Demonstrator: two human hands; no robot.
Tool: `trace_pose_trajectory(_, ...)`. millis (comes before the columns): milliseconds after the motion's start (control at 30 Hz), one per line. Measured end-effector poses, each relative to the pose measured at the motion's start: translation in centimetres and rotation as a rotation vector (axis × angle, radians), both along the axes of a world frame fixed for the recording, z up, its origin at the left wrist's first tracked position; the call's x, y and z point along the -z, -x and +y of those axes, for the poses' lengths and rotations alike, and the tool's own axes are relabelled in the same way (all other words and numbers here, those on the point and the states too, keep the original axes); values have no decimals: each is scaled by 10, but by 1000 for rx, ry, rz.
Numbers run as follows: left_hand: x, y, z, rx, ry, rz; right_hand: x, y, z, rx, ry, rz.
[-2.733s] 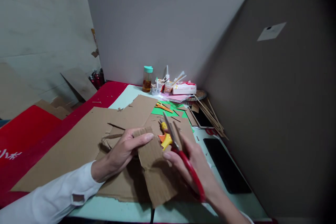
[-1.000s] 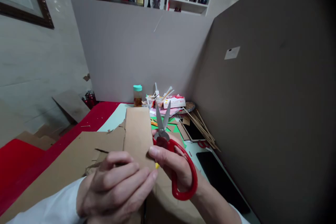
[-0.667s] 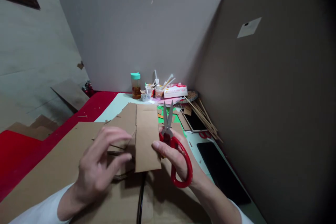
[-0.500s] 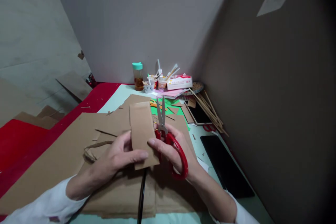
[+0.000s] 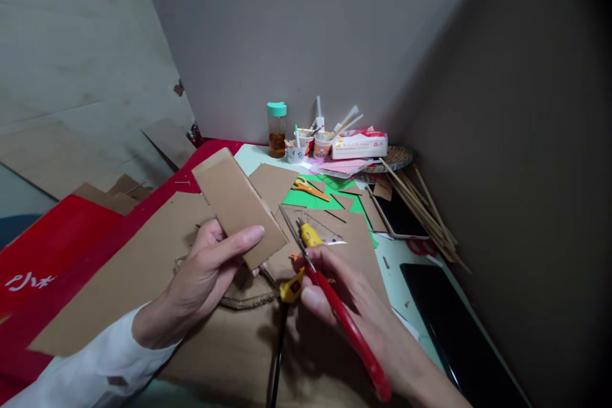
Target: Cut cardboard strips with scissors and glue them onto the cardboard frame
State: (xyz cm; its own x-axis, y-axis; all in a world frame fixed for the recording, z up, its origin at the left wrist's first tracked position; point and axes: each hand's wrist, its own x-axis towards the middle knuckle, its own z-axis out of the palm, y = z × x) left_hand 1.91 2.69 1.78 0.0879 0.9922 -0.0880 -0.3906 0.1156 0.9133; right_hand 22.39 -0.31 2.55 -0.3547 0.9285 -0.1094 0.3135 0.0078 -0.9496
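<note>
My left hand (image 5: 203, 274) grips a rectangular cardboard strip (image 5: 239, 207), thumb on its face and fingers behind, the strip tilted with its top to the left. Closed around red-handled scissors (image 5: 347, 322) is my right hand (image 5: 354, 293). Their blades are seen nearly edge-on and point up and left, close to the strip's right corner; I cannot tell whether they touch it. Between my hands lies a yellow tool (image 5: 290, 288) with a black cord (image 5: 278, 350), which looks like a glue gun, partly hidden by my right hand. Large cardboard sheets (image 5: 119, 274) lie underneath.
Orange scissors (image 5: 310, 188) and cardboard triangles rest on green paper (image 5: 287, 199). Behind stand a teal-lidded bottle (image 5: 276, 131), paper cups (image 5: 322, 146) and a tissue pack (image 5: 359, 145). At right are thin sticks (image 5: 421, 204), a tablet (image 5: 399, 217) and a black slab (image 5: 454, 331).
The cardboard strip has tilted to the left in my left hand. My right hand has moved away from it to the right, turning the scissors edge-on. The view has shifted left.
</note>
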Motion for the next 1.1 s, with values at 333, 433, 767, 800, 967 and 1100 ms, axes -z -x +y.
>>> trace_pose_trajectory(333,5,2,0,11,21,27,7,8,-5,11,24,-31)
trace_pose_trajectory(433,7,0,0,10,19,21,8,8,-4,38,15,-52)
trace_pose_trajectory(767,5,1,-1,12,69,34,12,10,-2,39,-64,-100)
trace_pose_trajectory(800,6,1,-1,7,76,26,13,10,-2,38,-75,-107)
trace_pose_trajectory(967,8,0,0,21,71,-47,19,11,-1,55,-165,-165)
trace_pose_trajectory(1100,8,-2,-1,37,67,-68,27,12,-3,96,-321,-203)
